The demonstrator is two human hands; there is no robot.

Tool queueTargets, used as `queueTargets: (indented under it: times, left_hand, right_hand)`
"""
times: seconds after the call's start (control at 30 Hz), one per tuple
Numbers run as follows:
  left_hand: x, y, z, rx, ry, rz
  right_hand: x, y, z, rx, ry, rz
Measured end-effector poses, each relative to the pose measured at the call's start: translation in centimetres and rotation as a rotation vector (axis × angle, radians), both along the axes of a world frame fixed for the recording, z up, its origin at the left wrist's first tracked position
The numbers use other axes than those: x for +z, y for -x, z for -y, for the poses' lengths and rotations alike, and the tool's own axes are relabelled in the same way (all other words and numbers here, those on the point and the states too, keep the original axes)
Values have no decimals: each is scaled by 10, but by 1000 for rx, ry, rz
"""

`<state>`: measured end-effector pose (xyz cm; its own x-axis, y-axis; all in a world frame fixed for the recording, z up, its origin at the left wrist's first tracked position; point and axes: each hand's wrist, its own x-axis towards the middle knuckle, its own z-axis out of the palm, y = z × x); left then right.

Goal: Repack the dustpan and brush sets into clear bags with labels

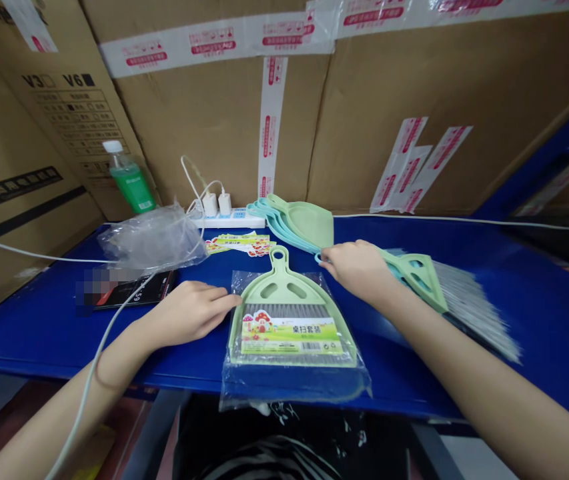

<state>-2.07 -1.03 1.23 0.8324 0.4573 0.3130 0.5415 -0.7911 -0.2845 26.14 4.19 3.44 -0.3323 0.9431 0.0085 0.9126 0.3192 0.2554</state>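
Note:
A light green dustpan (284, 280) lies in a clear plastic bag (294, 383) in front of me, handle pointing away. Inside the bag, a brush with grey bristles (284, 311) rests on the pan, and a printed card (291, 335) lies over the bristles. My left hand (197, 310) is at the bag's left edge, index finger stretched out and touching it, other fingers loosely bent. Beyond the pan's right side, my right hand (357, 267) is closed around the handle end of a hand brush; a blue loop shows at its fingers. Green brush heads (419, 277) with grey bristles (474, 307) lie beyond that wrist.
Stacked green and blue dustpans (309, 223) lie at the back. Nearby are loose printed cards (239, 243), a power strip (234, 219) with two chargers, crumpled plastic bags (151, 237), a green bottle (131, 180) and a dark box (129, 290). A white cable crosses my left forearm. Cardboard boxes (204, 120) stand behind.

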Motion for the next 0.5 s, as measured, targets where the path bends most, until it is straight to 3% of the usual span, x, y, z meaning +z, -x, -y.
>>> queueTargets:
  times: [0.27, 0.5]
  left_hand:
    - [0, 0, 0, 4, 1, -5]
    - [-1, 0, 0, -3, -1, 4]
  right_hand:
    - [1, -2, -3, -89, 7, 24]
    - [-1, 2, 4, -39, -28, -3]
